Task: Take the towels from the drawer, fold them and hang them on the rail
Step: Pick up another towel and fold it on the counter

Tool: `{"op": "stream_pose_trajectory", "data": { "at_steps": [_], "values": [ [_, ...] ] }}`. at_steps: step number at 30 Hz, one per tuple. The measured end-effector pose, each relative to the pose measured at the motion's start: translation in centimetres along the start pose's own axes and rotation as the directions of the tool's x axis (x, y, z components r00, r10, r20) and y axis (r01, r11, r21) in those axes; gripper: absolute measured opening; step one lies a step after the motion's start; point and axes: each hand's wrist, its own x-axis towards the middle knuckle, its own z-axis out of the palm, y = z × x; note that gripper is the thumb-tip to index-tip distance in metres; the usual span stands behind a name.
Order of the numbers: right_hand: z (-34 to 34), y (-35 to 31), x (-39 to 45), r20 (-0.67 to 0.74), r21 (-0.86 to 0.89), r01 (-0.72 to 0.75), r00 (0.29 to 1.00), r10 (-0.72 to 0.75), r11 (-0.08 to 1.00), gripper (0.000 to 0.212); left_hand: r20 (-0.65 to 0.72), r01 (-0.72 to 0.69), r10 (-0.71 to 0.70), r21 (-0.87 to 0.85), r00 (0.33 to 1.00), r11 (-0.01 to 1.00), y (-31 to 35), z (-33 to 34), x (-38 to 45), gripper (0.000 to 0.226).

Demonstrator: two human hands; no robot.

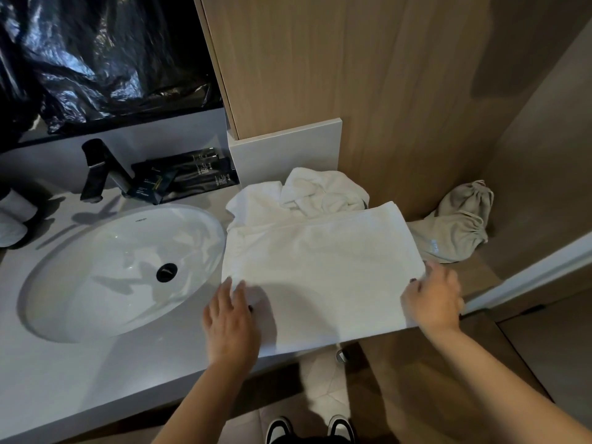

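A white towel (323, 267) lies spread flat on the grey counter (96, 373), right of the sink, its near edge hanging slightly over the counter's front. My left hand (230, 325) rests palm down on the towel's near left corner, fingers apart. My right hand (435, 299) is at the towel's right edge with fingers curled on the fabric. Behind it a crumpled pile of white towels (320, 193) sits against the wall. No drawer or rail is in view.
An oval white sink (121, 267) with a black drain and a black tap (96, 171) fills the left. Dark toiletry packets (189, 177) lie behind it. A beige drawstring bag (458, 225) sits on a wooden ledge at the right. Wood panelling rises behind.
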Motion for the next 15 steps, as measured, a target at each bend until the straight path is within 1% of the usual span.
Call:
{"op": "stream_pose_trajectory", "data": {
  "at_steps": [1,2,3,4,6,7,8,9,10,12,13,15],
  "values": [
    [0.2,-0.8,-0.2,-0.025,-0.07,0.166,0.985,-0.168,0.984,0.049,0.007,-0.094,0.094,-0.027,0.996,0.995,0.6,0.0,0.9,0.054],
    [0.6,-1.8,-0.3,-0.014,-0.103,0.343,0.938,-0.346,0.934,0.057,0.012,-0.197,0.198,-0.052,0.98,0.979,1.1,0.0,2.0,0.055],
    [1.0,-2.9,-0.3,0.035,-0.113,0.498,0.867,-0.497,0.86,0.06,0.026,-0.297,0.3,-0.066,0.954,0.952,1.7,0.1,3.1,0.055],
    [1.5,-4.2,-0.3,0.111,-0.115,0.621,0.783,-0.612,0.775,0.061,0.062,-0.384,0.388,-0.067,0.919,0.921,2.2,0.2,4.4,0.058],
    [3.2,-6.3,-0.3,0.274,-0.117,0.793,0.604,-0.749,0.597,0.06,0.173,-0.517,0.515,-0.036,0.84,0.855,2.8,0.8,6.7,0.064],
    [4.2,-7.2,-0.2,0.337,-0.113,0.848,0.524,-0.782,0.519,0.059,0.223,-0.558,0.546,-0.01,0.808,0.83,2.8,1.2,7.6,0.067],
    [5.2,-7.7,-0.1,0.396,-0.114,0.874,0.475,-0.786,0.472,0.059,0.262,-0.576,0.553,0.016,0.791,0.817,2.6,1.7,8.3,0.069],
    [6.1,-7.9,-0.1,0.439,-0.124,0.878,0.467,-0.768,0.463,0.059,0.28,-0.579,0.549,0.03,0.788,0.815,2.4,2.1,8.8,0.071],
    [6.7,-7.9,0.0,0.455,-0.137,0.866,0.486,-0.746,0.481,0.06,0.274,-0.575,0.547,0.03,0.791,0.818,2.2,2.6,9.0,0.071],
    [7.4,-7.4,0.3,0.429,-0.156,0.83,0.545,-0.72,0.536,0.062,0.228,-0.555,0.537,0.017,0.812,0.832,2.2,3.2,8.9,0.073],
    [7.6,-7.2,0.5,0.42,-0.159,0.817,0.564,-0.711,0.554,0.064,0.201,-0.52,0.508,0.013,0.838,0.854,2.2,3.5,8.9,0.073],
    [7.7,-7.1,0.6,0.425,-0.15,0.811,0.57,-0.703,0.566,0.065,0.155,-0.37,0.365,0.003,0.918,0.929,2.1,3.5,9.4,0.074]
  ]
}}
